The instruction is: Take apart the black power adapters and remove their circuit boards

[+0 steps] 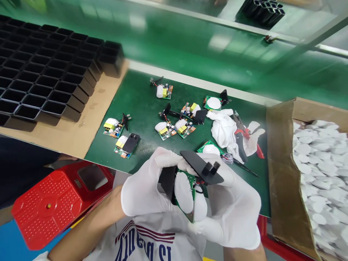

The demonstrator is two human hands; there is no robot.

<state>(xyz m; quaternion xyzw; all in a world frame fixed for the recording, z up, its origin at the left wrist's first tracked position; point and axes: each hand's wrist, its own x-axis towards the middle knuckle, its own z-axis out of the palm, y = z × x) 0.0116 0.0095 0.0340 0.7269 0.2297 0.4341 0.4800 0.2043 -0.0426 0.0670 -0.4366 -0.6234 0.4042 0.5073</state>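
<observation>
My left hand, in a white glove, closes around a black plastic housing. A green circuit board with white oval pads on its faces stands partly at the housing's mouth. My gloved right hand grips the board from the other side. Above it, a black cover with plug prongs hangs tilted on short wires, between the fingers of both hands. How deep the board sits in the housing is hidden. Just beyond my hands lies another board with a white pad.
Several circuit boards with wired plug covers lie on the green mat. White gloves and red-handled cutters lie at right, beside a cardboard box of white pads. Rows of black housings stand at left; a red stool is below.
</observation>
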